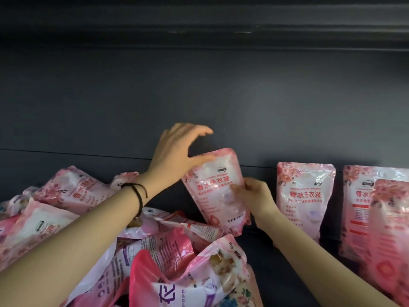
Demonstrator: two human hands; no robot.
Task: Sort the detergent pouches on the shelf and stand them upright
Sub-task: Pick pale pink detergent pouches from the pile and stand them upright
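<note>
A pink detergent pouch (215,191) stands nearly upright, tilted a little to the left, in the middle of the dark shelf (287,273). My right hand (254,197) pinches its right edge at mid height. My left hand (177,156) hovers at its top left corner, thumb touching the pouch, fingers spread above it. Another pink pouch (304,198) stands upright against the back wall to the right. Further right, two more pouches (380,218) stand one in front of the other.
A jumbled heap of pink pouches (93,218) lies flat on the left and in front. Among them lies a pouch with purple print (168,284). The dark back panel (221,96) rises behind, with the underside of an upper shelf (199,23) above.
</note>
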